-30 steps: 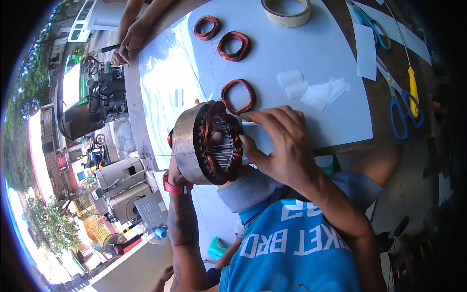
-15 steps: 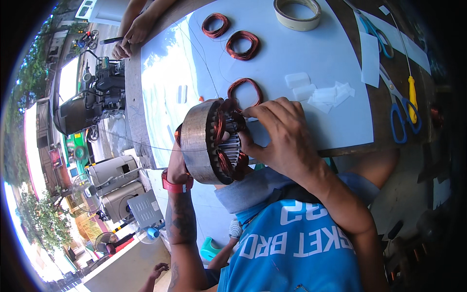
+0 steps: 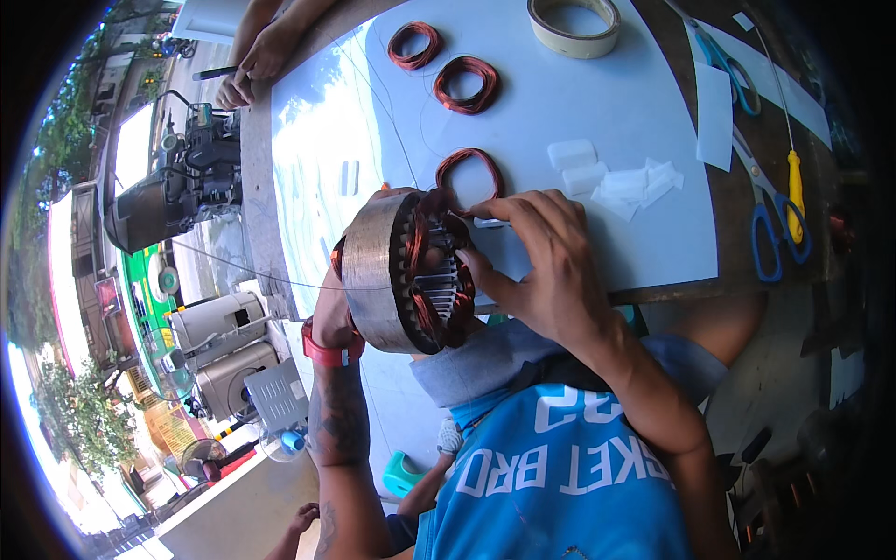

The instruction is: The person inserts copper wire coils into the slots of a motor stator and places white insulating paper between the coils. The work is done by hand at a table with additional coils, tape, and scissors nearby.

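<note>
A ring-shaped steel motor stator [image 3: 378,271] stands on its side before me, its slotted bore facing right. My left hand [image 3: 329,306] supports it from behind and below; most of those fingers are hidden by the steel. Reddish copper windings [image 3: 425,308] loop out of the slots. My right hand [image 3: 555,257] is at the bore's right side, index finger on the upper winding and thumb against its lower part. Just beyond the stator, a loose copper wire coil [image 3: 495,166] lies on the white sheet [image 3: 635,238].
Two more copper coils [image 3: 467,84] and a tape roll [image 3: 574,28] lie farther off. White insulating slips [image 3: 639,182] are right of centre. Blue-handled scissors [image 3: 767,238], teal-handled scissors [image 3: 742,84] and a yellow-handled screwdriver [image 3: 795,191] lie at the right. Another person's hands [image 3: 252,75] rest at the far-left edge.
The stator has shifted very slightly left with my left hand. My right fingers stay at the winding, the hand's posture slightly changed.
</note>
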A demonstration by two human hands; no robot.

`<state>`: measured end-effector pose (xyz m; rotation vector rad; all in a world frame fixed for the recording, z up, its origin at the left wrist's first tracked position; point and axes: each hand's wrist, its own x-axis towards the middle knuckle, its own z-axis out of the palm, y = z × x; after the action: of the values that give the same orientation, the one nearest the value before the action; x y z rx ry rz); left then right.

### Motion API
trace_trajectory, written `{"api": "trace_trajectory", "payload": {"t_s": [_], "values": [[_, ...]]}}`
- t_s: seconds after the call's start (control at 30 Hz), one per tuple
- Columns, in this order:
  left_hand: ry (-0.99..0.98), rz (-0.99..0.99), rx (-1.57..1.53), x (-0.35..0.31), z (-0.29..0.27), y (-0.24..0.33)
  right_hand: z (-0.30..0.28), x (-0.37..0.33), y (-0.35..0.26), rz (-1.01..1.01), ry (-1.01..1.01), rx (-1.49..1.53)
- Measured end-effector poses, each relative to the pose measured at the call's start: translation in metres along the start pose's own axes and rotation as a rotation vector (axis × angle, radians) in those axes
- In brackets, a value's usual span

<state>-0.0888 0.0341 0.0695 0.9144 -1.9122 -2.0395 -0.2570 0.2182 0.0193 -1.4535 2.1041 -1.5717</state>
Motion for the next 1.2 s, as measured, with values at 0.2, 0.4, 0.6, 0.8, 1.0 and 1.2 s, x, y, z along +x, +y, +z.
{"api": "trace_trajectory", "payload": {"t_s": [0.2,0.4,0.6,0.8,1.0,1.2], "values": [[0.040,-0.115,-0.001,0.000,0.001,0.003,0.001,0.002,0.000,-0.036,-0.010,-0.037],[-0.012,-0.225,0.094,0.000,-0.010,-0.001,-0.003,0.005,-0.007,-0.125,-0.018,-0.173],[0.029,-0.074,0.018,-0.006,-0.009,-0.016,-0.001,0.002,-0.010,-0.088,0.029,-0.184],[-0.134,0.193,0.092,-0.009,-0.021,-0.028,-0.001,-0.014,-0.013,-0.091,0.129,-0.057],[-0.146,0.148,0.098,-0.012,-0.028,-0.032,0.003,-0.022,-0.014,-0.103,0.093,-0.002],[-0.160,0.142,0.085,-0.014,-0.035,-0.039,0.006,-0.023,-0.011,-0.104,0.068,-0.042]]}}
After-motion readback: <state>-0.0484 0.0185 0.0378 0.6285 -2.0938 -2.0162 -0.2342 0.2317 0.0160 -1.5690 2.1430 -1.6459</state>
